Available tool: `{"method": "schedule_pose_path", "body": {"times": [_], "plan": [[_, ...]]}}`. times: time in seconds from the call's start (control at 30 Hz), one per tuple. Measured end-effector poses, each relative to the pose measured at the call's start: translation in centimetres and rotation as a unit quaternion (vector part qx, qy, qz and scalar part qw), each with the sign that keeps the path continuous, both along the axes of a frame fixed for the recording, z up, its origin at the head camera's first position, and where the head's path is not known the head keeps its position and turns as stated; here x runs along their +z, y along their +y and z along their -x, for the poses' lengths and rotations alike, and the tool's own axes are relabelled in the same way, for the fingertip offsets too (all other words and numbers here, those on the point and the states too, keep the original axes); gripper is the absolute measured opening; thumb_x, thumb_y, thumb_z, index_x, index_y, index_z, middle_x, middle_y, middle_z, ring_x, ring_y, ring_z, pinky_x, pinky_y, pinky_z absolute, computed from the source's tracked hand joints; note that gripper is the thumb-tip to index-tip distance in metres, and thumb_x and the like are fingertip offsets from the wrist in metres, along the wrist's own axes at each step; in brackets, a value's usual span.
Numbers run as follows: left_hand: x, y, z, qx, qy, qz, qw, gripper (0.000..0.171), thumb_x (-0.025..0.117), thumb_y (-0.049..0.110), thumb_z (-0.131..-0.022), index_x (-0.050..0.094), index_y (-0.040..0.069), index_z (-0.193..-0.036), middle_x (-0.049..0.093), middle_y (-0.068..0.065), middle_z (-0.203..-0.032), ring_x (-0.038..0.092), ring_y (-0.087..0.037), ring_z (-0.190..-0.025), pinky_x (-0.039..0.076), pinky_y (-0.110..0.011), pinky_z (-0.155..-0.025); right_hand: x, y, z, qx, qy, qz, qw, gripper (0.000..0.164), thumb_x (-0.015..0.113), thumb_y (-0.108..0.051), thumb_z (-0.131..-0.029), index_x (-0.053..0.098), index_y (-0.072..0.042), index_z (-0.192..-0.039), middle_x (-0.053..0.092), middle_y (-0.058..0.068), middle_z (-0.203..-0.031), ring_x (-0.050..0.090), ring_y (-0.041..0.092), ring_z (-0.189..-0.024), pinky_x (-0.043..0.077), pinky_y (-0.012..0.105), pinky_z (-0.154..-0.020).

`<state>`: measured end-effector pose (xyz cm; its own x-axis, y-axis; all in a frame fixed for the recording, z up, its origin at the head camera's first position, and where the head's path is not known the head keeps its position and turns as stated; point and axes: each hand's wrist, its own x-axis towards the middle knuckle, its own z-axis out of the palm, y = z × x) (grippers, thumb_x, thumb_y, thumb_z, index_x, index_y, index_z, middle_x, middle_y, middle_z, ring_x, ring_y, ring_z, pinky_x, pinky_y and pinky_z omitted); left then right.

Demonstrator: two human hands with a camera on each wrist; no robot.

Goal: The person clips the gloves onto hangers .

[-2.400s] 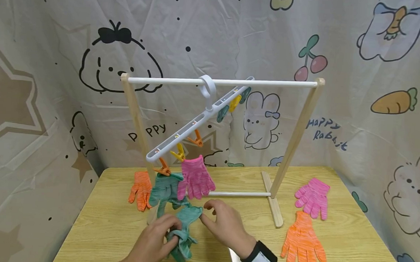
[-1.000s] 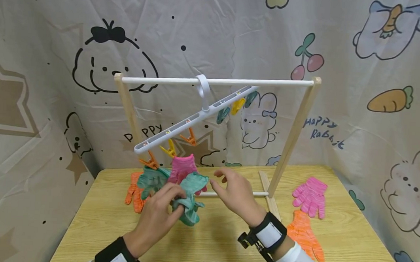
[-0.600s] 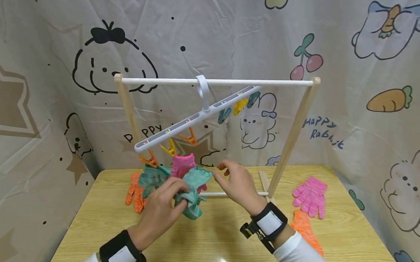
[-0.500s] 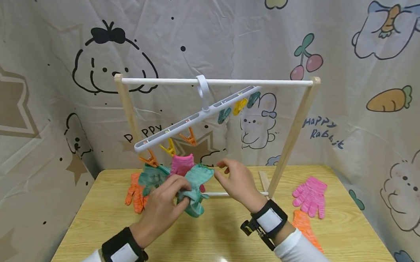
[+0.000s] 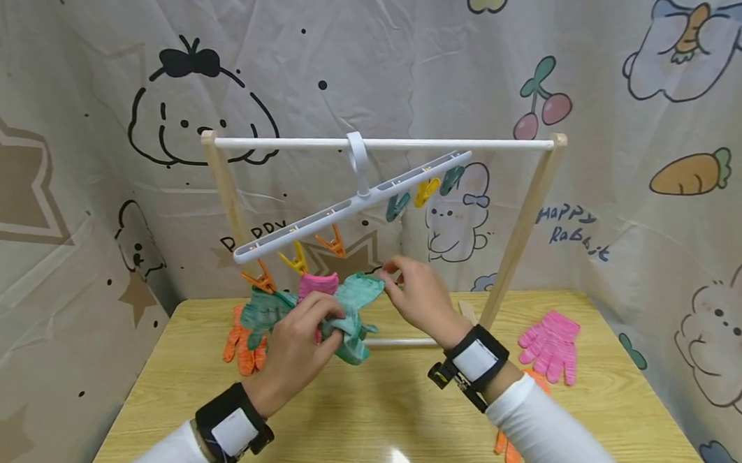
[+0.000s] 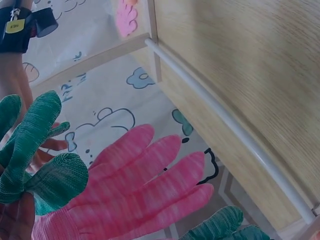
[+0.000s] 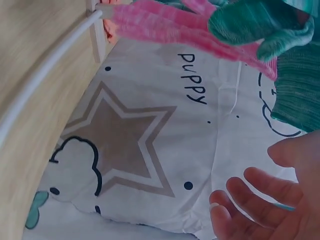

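My left hand (image 5: 305, 336) pinches a bunched green knit glove (image 5: 358, 297) between thumb and fingers, held in the air. Its cuff points up and right. My right hand (image 5: 421, 297) is beside that cuff, fingertips right at its edge; in the right wrist view its thumb and loosely bent fingers (image 7: 262, 195) stand apart with nothing between them. Behind the left hand, a pink glove (image 6: 135, 195) hangs under a yellow clip (image 5: 295, 259), and another green glove (image 5: 264, 313) hangs from an orange clip (image 5: 260, 278). Part of both hanging gloves is hidden.
A white clip hanger (image 5: 353, 204) hooks over the white rod (image 5: 451, 146) of a wooden stand. A bare orange clip (image 5: 332, 242) and several green and yellow clips hang along it. Orange and pink gloves (image 5: 550, 346) lie on the table (image 5: 361, 413), some partly covered.
Both hands have risen from near the table towards the hanger, the left bringing the green glove up. The right hand stays beside its cuff. The hanger has turned slightly.
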<state>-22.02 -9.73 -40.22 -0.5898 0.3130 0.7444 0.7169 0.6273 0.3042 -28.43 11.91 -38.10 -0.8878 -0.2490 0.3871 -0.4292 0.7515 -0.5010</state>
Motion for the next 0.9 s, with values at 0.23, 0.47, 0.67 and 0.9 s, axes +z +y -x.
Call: {"method": "schedule_pose_path", "body": {"times": [0.23, 0.47, 0.67, 0.9], "plan": [[-0.1, 0.3, 0.3, -0.013, -0.006, 0.007, 0.9999, 0.025, 0.076, -0.004, -0.075, 0.065, 0.012, -0.092, 0.066, -0.002, -0.097, 0.057, -0.008, -0.078, 0.049, -0.020, -0.063, 1.4, 0.0, 1.1, 0.018, 0.023, -0.009, 1.000, 0.022, 0.059, -0.024, -0.103, 0.071, -0.008, -0.111, 0.075, 0.008, -0.108, 0.071, 0.024, -0.091, 0.059, 0.035, -0.072], [-0.2, 0.4, 0.5, -0.013, -0.007, 0.008, 0.9999, 0.024, 0.075, -0.004, -0.076, 0.065, 0.012, -0.091, 0.065, -0.001, -0.096, 0.057, -0.008, -0.077, 0.048, -0.021, -0.061, 4.1, -1.1, 2.3, 0.042, 0.041, -0.022, 0.998, 0.027, 0.052, -0.026, -0.105, 0.071, -0.008, -0.113, 0.074, 0.007, -0.099, 0.068, 0.017, -0.078, 0.053, 0.028, -0.060], [-0.5, 0.5, 0.6, -0.024, -0.007, 0.007, 0.9997, 0.025, 0.076, -0.004, -0.076, 0.065, 0.012, -0.092, 0.065, -0.001, -0.095, 0.059, -0.009, -0.079, 0.049, -0.021, -0.062, 5.5, -2.7, 2.6, 0.052, 0.036, -0.070, 0.996, 0.030, 0.056, -0.034, -0.104, 0.069, -0.009, -0.114, 0.075, 0.007, -0.107, 0.071, 0.021, -0.089, 0.057, 0.032, -0.066], [-0.5, 0.8, 0.8, -0.032, -0.012, 0.012, 0.9994, 0.025, 0.076, -0.002, -0.076, 0.065, 0.014, -0.091, 0.065, 0.001, -0.098, 0.056, -0.006, -0.077, 0.047, -0.020, -0.061, 6.0, -4.7, 2.8, 0.032, 0.042, -0.121, 0.991, 0.042, 0.059, -0.050, -0.099, 0.068, -0.012, -0.115, 0.074, 0.004, -0.108, 0.071, 0.019, -0.091, 0.059, 0.035, -0.070]]}}
